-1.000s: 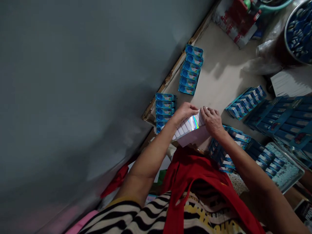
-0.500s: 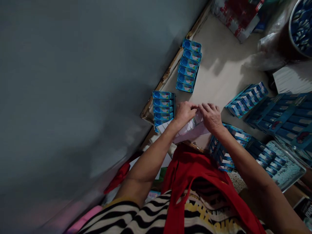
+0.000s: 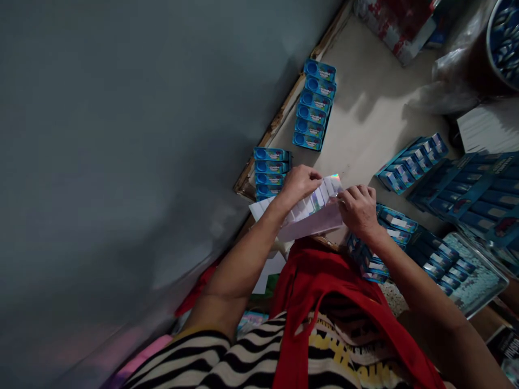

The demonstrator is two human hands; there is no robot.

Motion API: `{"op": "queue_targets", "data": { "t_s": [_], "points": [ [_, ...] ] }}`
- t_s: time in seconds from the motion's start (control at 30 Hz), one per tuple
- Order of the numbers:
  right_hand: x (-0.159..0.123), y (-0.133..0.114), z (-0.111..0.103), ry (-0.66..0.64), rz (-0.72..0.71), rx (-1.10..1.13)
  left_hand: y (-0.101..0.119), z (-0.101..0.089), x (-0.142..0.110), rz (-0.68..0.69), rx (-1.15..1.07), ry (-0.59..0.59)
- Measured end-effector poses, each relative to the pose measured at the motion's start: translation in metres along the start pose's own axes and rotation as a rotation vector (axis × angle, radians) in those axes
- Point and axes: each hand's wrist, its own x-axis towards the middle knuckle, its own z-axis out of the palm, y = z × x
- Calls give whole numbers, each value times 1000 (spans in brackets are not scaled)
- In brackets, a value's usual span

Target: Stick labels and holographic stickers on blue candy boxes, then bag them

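Note:
I hold a white sheet of shiny holographic stickers (image 3: 314,208) over the near edge of a beige table (image 3: 365,124). My left hand (image 3: 299,183) is closed on the sheet's upper left side. My right hand (image 3: 359,208) pinches at the sheet's right end, fingers curled on a sticker strip. A stack of small blue boxes (image 3: 271,172) lies just left of my left hand. A second row of blue boxes (image 3: 314,105) sits farther up the table edge.
More blue boxes (image 3: 413,159) lie fanned out to the right, with several others in trays (image 3: 446,259) near my right forearm. A plastic bag (image 3: 446,81) and a round tub (image 3: 503,43) stand at the top right. A grey wall (image 3: 121,162) fills the left.
The sticker sheet has been turned flat again so its shiny strips face up. My right hand slid a little right and down along the sheet; my left hand stayed on it.

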Motion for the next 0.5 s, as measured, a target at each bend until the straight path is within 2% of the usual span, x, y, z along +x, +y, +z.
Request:
{"op": "queue_targets", "data": {
  "t_s": [0.13,0.27,0.4,0.43,0.5],
  "points": [
    [5,3,-17,-29,6,102,0,1,-5,-15,44,37],
    [-3,7,-36,-88,-20,384,-8,10,6,-24,54,72],
    [-3,19,-42,-189,198,849,-13,26,22,-41,39,-96],
    [1,22,-42,-189,258,947,-13,28,22,-47,23,-138],
    [17,28,-42,-144,324,1082,-12,24,17,-64,-80,-135]
  ]
}}
